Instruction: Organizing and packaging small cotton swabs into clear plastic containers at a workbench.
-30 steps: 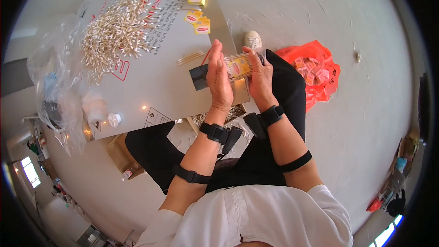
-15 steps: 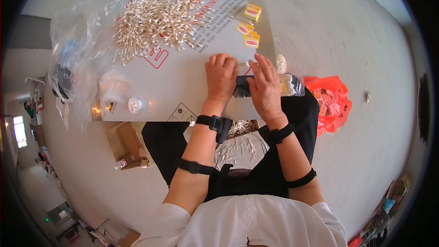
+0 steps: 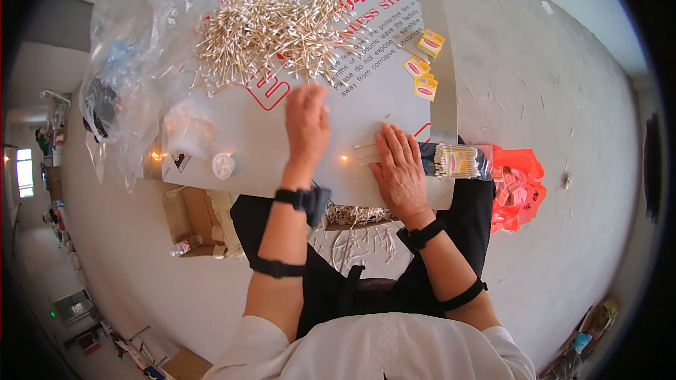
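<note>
We are sitting on the floor with a grey sheet (image 3: 282,148) laid across our lap as a desk. Our left hand (image 3: 307,121) is reaching forward, fingers loosely spread and palm down, holding nothing that we can see; it is hovering just short of the pile of cotton swabs (image 3: 271,28) scattered at the far end of the sheet. Our right hand (image 3: 398,169) is lying flat and open on the near edge of the sheet, pressing down beside a few loose swabs (image 3: 366,153) that are lying just left of its fingers. Just to its right, a packed bundle of swabs (image 3: 456,162) in a clear sleeve is resting at the edge of the sheet, touching or nearly touching the hand.

We are judging the swabs as very light, thin and stiff enough to roll and scatter at a nudge, with soft tips that catch on each other. A pinch across the middle of a small bunch looks like the surest hold, keeping them parallel. The sleeved bundle looks slippery and is best gripped around its middle.

Three small yellow packets (image 3: 422,67) are lying near the right side of the sheet, a crumpled clear plastic bag (image 3: 134,77) is sitting at the left, and an orange bag (image 3: 517,190) is lying on the floor beside our right leg.
</note>
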The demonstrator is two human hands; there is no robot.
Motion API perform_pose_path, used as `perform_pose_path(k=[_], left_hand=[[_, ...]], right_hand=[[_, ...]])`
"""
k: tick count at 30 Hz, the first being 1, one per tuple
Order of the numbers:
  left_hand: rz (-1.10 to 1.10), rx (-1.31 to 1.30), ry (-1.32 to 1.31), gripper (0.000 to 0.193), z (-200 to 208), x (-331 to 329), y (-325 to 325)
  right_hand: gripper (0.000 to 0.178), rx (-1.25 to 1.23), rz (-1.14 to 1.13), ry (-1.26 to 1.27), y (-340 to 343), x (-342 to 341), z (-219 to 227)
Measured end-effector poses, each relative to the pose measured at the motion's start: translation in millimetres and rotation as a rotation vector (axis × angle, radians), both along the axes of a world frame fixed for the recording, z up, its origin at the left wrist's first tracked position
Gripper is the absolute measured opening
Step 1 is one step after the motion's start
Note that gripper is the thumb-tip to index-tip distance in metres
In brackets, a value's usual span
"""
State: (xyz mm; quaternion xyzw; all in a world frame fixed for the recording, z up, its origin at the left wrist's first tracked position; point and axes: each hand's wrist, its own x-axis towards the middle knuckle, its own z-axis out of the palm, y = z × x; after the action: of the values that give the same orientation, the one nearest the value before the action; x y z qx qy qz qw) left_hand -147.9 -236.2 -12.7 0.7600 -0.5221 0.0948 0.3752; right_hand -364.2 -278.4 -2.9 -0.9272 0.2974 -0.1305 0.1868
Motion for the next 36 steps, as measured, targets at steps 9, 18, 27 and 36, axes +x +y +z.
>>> perform_pose_path(k=[9,18,27,36], left_hand=[[0.017,0.191,-0.162,0.024,-3.5,61.7,-37.7],[-0.022,0.125,0.066,0.021,-5.2,-45.9,-14.3],[0.170,0.084,0.218,0.036,0.8,-31.5,8.9],[0.188,0.299,0.104,0.020,-1.8,-32.5,-37.7]], right_hand=[[0.057,0.018,-0.009,-0.043,-2.2,-1.7,0.6],[0.058,0.037,-0.017,-0.095,-3.9,-0.8,-1.0],[0.082,0.139,-0.187,-0.385,-20.8,4.2,-1.8],[0.073,0.105,-0.087,-0.278,-34.2,3.6,-1.4]])
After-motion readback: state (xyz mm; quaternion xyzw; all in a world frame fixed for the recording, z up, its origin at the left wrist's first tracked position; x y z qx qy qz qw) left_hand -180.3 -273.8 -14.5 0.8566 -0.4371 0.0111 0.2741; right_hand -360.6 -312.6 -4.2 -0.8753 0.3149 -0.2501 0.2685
